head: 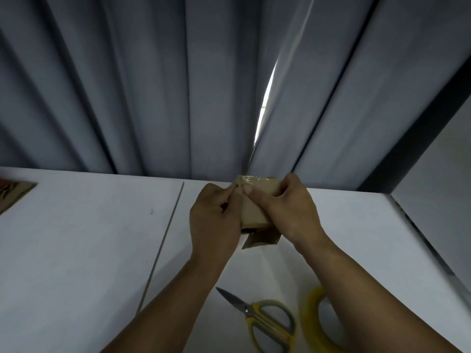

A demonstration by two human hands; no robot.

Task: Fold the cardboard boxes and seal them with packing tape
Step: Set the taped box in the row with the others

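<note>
A small brown cardboard box (pixel 254 210) is held above the white table (pixel 89 238), between both hands. Clear tape shines across its far end. My left hand (pixel 216 220) grips its left side, fingertips pinched at the top edge. My right hand (pixel 293 212) wraps the right side, with the thumb pressed flat on the top face. The box's near end hangs open, with loose flaps showing below my hands. A roll of yellowish packing tape (pixel 313 319) lies at the near right, partly hidden by my right forearm.
Yellow-handled scissors (pixel 262 319) lie shut near the front edge, blades pointing left and away. A flat piece of printed cardboard (pixel 12 194) lies at the far left edge. Grey curtains (pixel 153 85) hang behind the table. A seam (pixel 165 238) runs through the tabletop.
</note>
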